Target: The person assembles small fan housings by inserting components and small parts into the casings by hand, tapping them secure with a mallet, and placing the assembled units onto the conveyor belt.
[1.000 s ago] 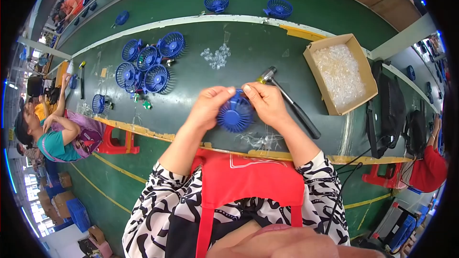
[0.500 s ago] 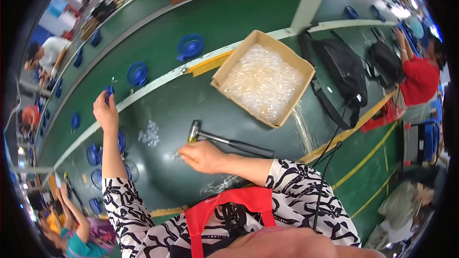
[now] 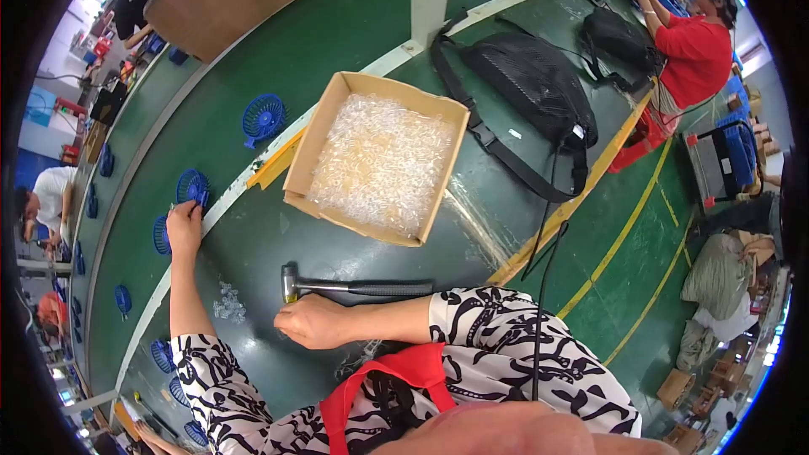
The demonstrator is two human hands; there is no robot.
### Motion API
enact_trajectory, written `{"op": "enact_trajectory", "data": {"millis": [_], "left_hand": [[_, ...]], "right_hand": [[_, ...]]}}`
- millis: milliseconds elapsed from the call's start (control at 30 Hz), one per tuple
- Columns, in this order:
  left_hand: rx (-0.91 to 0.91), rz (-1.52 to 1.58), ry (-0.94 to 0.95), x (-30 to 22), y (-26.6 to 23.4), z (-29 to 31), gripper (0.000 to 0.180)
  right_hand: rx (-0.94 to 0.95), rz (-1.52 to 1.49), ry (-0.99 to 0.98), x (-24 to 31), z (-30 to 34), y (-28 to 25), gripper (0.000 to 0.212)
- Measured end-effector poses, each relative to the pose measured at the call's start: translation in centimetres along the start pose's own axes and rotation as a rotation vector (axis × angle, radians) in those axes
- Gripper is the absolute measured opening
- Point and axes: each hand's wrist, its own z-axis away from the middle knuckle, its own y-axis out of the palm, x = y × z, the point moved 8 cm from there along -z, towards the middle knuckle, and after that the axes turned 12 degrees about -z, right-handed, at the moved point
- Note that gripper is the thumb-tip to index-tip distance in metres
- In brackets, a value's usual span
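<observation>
Head view: left hand (image 3: 184,226) against round, ribbed blue fan (image 3: 193,184), grip unclear; right hand (image 3: 313,321) curled closed beside textured-handled hammer (image 3: 383,288).

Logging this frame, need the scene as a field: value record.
left hand: at a blue fan; grip unclear
right hand: curled beside the hammer; contents unclear
hammer: lying on the workbench
carton: open, holding small clear pieces
loose clear pieces: left of the right hand
black bag: right of the carton

A brown panel (image 3: 244,0) sits at eleven o'clock, a pale post (image 3: 430,0) at twelve, a black bag (image 3: 533,80) past one, a red-shirted person (image 3: 699,59) at two.
</observation>
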Motion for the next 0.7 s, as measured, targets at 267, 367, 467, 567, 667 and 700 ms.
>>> {"op": "enact_trajectory", "data": {"millis": [267,367,467,567,667,700], "left_hand": [[-0.330,0.041,0.073,-7.1,-7.6,2.4,0.015],[-0.337,0.303,0.026,-9.3,-10.3,5.0,0.013],[-0.306,0.426,-0.052,-11.4,-12.3,8.7,0.014],[-0.318,0.527,-0.040,-11.8,-13.2,13.7,0.014],[-0.348,0.484,0.034,-14.4,-14.8,18.5,0.020],[-0.337,0.496,0.016,-14.7,-14.7,20.2,0.022]], "right_hand": [[-0.081,-0.057,-0.016,-0.2,0.0,-0.5,0.010],[-0.142,-0.119,-0.006,-0.5,-0.1,-1.1,0.010],[-0.247,-0.200,0.012,-0.7,-0.1,-2.2,0.012],[-0.319,-0.269,0.044,-0.8,-0.3,-3.1,0.014],[-0.329,-0.339,0.137,-1.0,-0.5,-4.0,0.015],[-0.320,-0.341,0.147,-1.1,-0.5,-4.2,0.015]]}}
